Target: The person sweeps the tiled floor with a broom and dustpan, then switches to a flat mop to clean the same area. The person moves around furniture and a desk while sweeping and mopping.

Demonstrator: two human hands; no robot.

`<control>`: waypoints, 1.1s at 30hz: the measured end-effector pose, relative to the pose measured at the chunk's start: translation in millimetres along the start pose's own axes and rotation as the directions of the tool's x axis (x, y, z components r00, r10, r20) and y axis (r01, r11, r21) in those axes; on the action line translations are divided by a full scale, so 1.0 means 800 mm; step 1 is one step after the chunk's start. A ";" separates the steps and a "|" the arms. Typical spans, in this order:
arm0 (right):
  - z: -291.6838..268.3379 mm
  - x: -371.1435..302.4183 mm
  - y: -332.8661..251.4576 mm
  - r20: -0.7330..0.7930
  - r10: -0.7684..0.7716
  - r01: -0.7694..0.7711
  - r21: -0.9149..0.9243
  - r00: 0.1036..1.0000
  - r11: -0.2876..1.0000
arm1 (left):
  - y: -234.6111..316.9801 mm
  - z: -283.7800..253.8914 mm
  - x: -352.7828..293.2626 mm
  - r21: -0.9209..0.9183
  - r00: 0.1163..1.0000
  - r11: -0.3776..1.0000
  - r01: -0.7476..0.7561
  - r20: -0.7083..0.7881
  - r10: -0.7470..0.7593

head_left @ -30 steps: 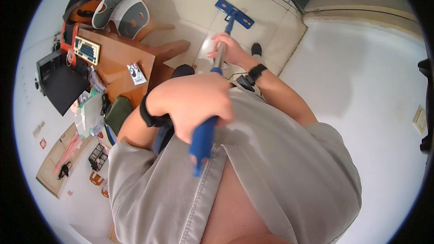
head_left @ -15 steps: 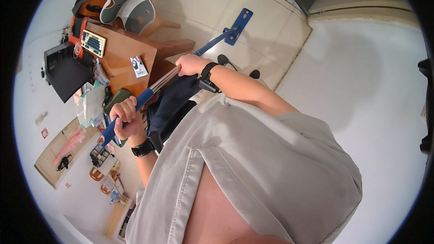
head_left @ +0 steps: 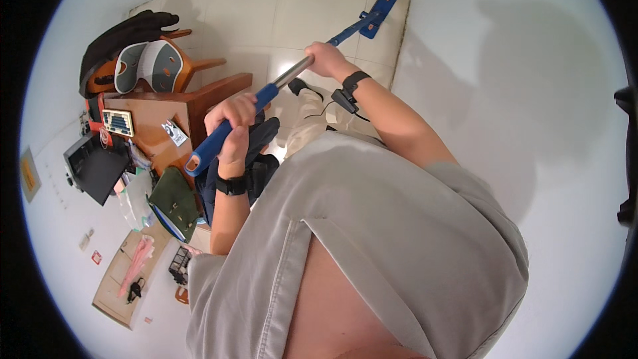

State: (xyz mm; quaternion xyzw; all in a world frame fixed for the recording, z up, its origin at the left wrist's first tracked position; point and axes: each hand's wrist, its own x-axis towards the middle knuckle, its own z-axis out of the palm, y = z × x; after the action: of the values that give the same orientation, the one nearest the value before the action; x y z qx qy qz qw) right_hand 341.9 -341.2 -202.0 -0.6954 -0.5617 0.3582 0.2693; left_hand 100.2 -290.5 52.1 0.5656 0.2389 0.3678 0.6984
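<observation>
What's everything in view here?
Mop: 1, blue and silver, in both hands
Desk: 1, brown, left
Keyboard: 1, cream and blue, on desk
Card: 1, white, on desk
Chair: 1, orange-brown, beyond desk
Dark cloth: 1, black, on chair
Bag: 1, green, near desk
Pink cloth: 1, pink, lower left
Floor: 1, pale, under mop head
Wall: 1, white, right
Shirt: 1, grey, lower middle
Wrist straps: 2, black, both wrists
Left hand: 1, bare, on blue grip
Right hand: 1, bare, on silver pole
</observation>
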 end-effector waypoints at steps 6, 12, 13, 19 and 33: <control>-0.074 -0.073 0.030 -0.350 -0.046 0.130 0.221 0.936 0.967 | 0.035 0.127 0.071 0.015 0.849 0.994 -0.104 0.522 0.081; -0.110 -0.150 0.043 -0.194 -0.156 0.199 0.222 0.968 0.955 | 0.061 0.201 0.064 0.127 0.520 0.974 -0.188 0.854 -0.011; -0.111 -0.157 0.040 -0.169 -0.179 0.215 0.225 0.969 0.950 | 0.062 0.206 0.063 0.097 0.444 0.980 -0.176 0.896 -0.009; -0.063 -0.203 -0.031 0.202 -0.139 0.104 0.174 0.970 0.979 | 0.100 0.188 0.007 0.167 -0.071 0.951 -0.261 0.979 -0.191; 0.285 -0.090 -0.278 0.300 -0.393 0.336 0.223 0.869 0.915 | 0.207 -0.177 -0.213 0.237 0.476 0.967 -0.088 0.863 -0.169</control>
State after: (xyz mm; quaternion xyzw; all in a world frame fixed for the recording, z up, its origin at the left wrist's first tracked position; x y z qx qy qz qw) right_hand 20.2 -368.2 -151.6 -0.4800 -0.6896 0.4595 0.2877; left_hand -151.0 -322.4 163.3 0.7506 -0.0943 -0.0230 0.6535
